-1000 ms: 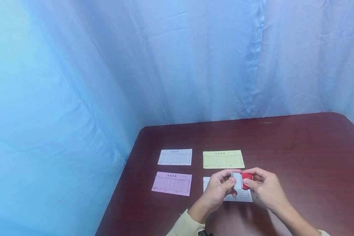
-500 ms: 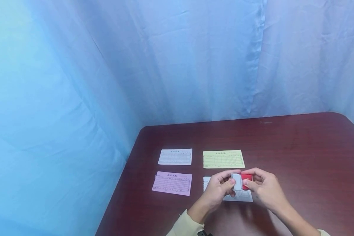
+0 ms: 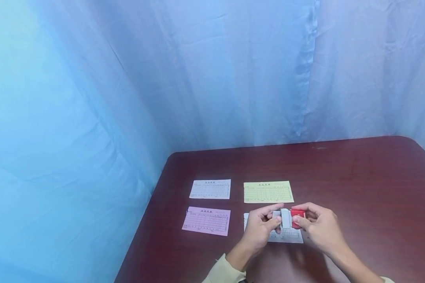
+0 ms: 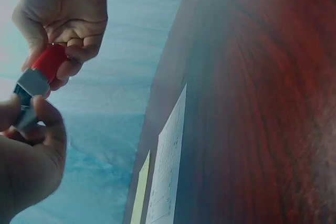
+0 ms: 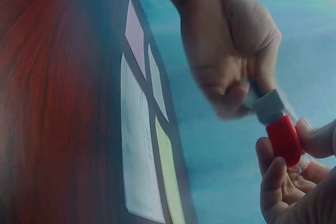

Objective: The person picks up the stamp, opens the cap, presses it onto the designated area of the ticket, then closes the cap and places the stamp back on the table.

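Note:
In the head view a stamp with a red handle (image 3: 298, 218) and a grey body (image 3: 285, 218) is held above the table between two hands. My right hand (image 3: 322, 228) pinches the red handle between thumb and fingers. My left hand (image 3: 256, 232) pinches a smaller grey end piece (image 3: 276, 214), which looks like the stamp's cap. In the left wrist view this end piece (image 4: 26, 119) sits at an angle to the grey body (image 4: 34, 81), with a dark part showing between. Below the hands lies a white printed slip (image 3: 290, 236), partly covered by them.
A yellow slip (image 3: 268, 192) lies behind the hands. To the left are a pink slip (image 3: 206, 221) and another white slip (image 3: 210, 189). All rest on a dark red-brown table (image 3: 368, 196), with a blue curtain (image 3: 233, 78) along its back and left edges.
My left hand has shifted slightly left with the grey end piece, which now shows apart from the grey body. My right hand still holds the red handle. The slips have stayed put.

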{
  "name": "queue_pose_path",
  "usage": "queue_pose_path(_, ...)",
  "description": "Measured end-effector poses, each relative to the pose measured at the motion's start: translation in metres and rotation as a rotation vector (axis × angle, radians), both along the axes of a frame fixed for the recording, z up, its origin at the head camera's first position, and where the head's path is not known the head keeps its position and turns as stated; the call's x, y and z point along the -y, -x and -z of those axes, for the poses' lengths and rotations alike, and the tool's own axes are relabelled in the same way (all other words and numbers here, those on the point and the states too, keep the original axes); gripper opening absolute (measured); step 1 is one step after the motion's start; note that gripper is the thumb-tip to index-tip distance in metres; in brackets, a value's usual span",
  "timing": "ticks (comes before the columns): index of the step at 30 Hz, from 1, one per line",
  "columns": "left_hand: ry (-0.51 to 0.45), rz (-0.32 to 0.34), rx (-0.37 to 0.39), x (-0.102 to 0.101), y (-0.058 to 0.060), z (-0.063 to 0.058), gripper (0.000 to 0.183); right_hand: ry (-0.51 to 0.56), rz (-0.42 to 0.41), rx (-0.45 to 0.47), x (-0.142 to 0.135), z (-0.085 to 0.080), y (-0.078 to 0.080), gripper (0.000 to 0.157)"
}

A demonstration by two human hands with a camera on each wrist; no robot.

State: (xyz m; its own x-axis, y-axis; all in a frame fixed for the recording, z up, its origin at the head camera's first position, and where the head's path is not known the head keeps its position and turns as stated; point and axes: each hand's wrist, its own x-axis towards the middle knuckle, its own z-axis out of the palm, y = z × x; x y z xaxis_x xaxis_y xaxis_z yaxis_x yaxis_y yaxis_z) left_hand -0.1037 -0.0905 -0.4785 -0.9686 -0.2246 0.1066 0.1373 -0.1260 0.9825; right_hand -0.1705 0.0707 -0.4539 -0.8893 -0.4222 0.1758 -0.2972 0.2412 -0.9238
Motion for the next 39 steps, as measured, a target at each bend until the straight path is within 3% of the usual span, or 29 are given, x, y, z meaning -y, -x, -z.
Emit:
queue_pose_path(6,-0.075,-0.03,-0.006,0.005,-0.001,0.002,0.034,0.037,0.008,-0.006,0.0,-0.003,0.004,0.023)
queue_pose_path(9,-0.126,-0.062,0.036,0.009,-0.004,0.0,0.033,0.029,0.021,-0.014,-0.003,-0.004,0.005,0.023)
queue_pose_path(12,-0.105,-0.139,0.108,0.019,-0.012,-0.002,0.033,0.002,0.026,-0.021,-0.005,-0.004,0.007,0.025)
queue_pose_path(18,0.109,-0.355,0.205,0.055,-0.036,-0.007,0.039,-0.046,0.06,-0.08,-0.012,-0.002,0.013,0.024)
queue_pose_path(23,0.295,-0.525,0.278,0.094,-0.064,0.001,0.029,-0.055,0.08,-0.119,-0.014,0.001,0.016,0.025)
queue_pose_path(29,0.581,-0.641,0.421,0.139,-0.104,0.011,0.02,-0.075,0.088,-0.116,-0.019,0.004,0.017,0.025)
queue_pose_path(33,0.785,-0.714,0.578,0.162,-0.125,0.012,0.018,-0.111,0.106,-0.121,-0.024,0.004,0.018,0.023)
queue_pose_path(36,0.851,-0.729,0.678,0.175,-0.14,0.013,0.019,-0.127,0.103,-0.116,-0.025,0.005,0.019,0.023)
queue_pose_path(39,0.879,-0.723,0.724,0.184,-0.155,0.016,0.02,-0.138,0.09,-0.101,-0.025,0.008,0.018,0.025)
